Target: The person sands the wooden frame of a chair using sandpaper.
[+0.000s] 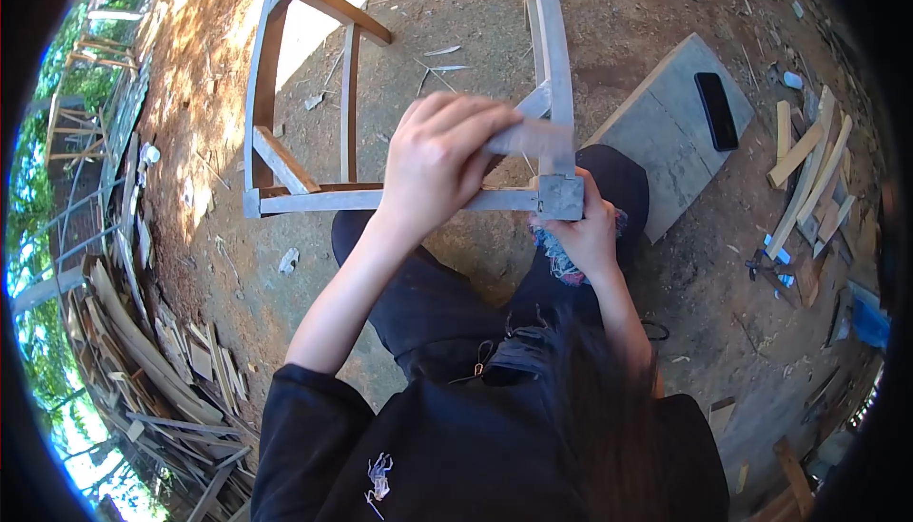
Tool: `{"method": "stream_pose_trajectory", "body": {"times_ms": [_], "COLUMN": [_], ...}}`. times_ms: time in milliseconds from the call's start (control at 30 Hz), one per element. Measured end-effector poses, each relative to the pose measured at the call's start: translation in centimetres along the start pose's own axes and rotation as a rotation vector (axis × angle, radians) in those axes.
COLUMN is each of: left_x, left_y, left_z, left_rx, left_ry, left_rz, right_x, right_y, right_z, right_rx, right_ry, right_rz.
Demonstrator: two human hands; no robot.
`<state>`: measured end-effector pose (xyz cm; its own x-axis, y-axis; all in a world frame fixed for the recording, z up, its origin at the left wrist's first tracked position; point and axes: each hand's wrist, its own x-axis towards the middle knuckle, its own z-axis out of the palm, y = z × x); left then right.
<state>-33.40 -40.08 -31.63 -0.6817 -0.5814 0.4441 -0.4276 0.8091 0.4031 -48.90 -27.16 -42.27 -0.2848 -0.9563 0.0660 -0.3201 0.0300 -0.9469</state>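
A grey wooden chair frame (366, 201) lies on the dirt and across my knees. My left hand (439, 161) is closed on a flat grey piece (528, 138), blurred, held against the frame's right rail just above the corner joint (560, 197). Below that corner, my right hand (582, 235) grips the frame, with a frayed blue cloth (563, 263) bunched under the palm. I cannot tell what the flat grey piece is.
A grey board (666, 132) lies on the ground to the right with a black phone (716, 110) on it. Wood offcuts (808, 180) are piled at the far right. Several scrap slats (162, 351) are heaped at the lower left.
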Motion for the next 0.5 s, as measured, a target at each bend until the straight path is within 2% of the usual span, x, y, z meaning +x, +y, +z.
{"method": "stream_pose_trajectory", "body": {"times_ms": [133, 233, 500], "left_x": [-5.3, -6.3, -0.7], "left_y": [1.7, 2.0, 1.1], "left_z": [-3.3, -3.7, 0.3], "left_rx": [0.075, 0.101, 0.077], "left_ry": [-0.071, -0.075, 0.089], "left_rz": [-0.002, -0.04, -0.07], "right_x": [-0.1, 0.0, 0.1], "right_y": [0.4, 0.6, 1.0], "right_z": [0.4, 0.6, 0.5], "right_rx": [-0.003, 0.036, 0.055], "right_ry": [0.042, 0.053, 0.033], "right_rz": [-0.023, -0.05, -0.035]}}
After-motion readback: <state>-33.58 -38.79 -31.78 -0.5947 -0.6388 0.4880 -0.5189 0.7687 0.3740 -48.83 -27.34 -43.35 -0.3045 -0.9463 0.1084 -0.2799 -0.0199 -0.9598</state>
